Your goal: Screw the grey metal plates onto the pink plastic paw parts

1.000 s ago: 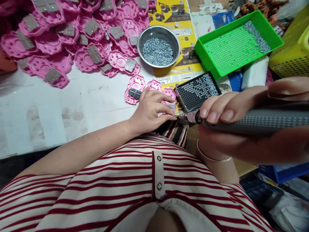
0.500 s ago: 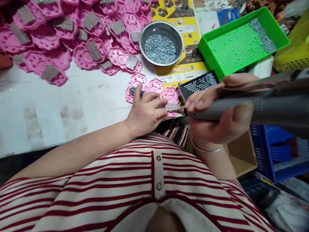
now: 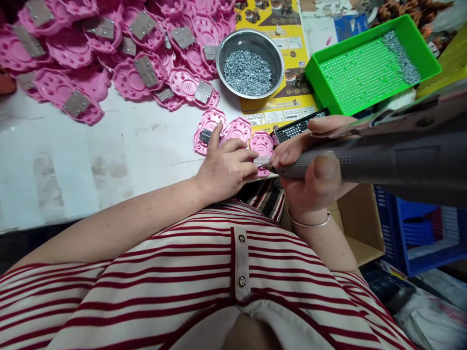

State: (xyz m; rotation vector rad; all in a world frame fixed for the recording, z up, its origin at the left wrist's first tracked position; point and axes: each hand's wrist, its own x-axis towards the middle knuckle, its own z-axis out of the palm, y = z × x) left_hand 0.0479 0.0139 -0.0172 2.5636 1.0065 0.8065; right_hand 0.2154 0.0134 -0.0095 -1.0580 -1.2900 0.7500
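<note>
My right hand (image 3: pixel 310 177) is wrapped round a grey electric screwdriver (image 3: pixel 368 163). Its tip meets a metal plate (image 3: pixel 261 160) on a small pink plastic cover (image 3: pixel 261 142) at the table's front edge. From the left, my left hand (image 3: pixel 224 167) lies palm down with its fingers spread, the nearest ones touching that cover's left side. Under and beyond the other fingers are two more pink covers, a middle one (image 3: pixel 239 129) and a left one (image 3: pixel 208 119) with a dark metal piece (image 3: pixel 205 136) on it. The fingers partly hide these covers.
A steel bowl of screws (image 3: pixel 250 90) stands behind the covers. To its right are a green tray (image 3: pixel 365 73) with screws and a black perforated tray (image 3: pixel 297 127). Pink covers (image 3: pixel 73 48) are piled at back left. A cardboard box (image 3: pixel 359 228) and blue crate (image 3: pixel 399 243) sit lower right.
The screwdriver and my right hand have shifted slightly left, with the tip still at the metal plate. My left hand keeps its place on the covers. The view has shifted a little.
</note>
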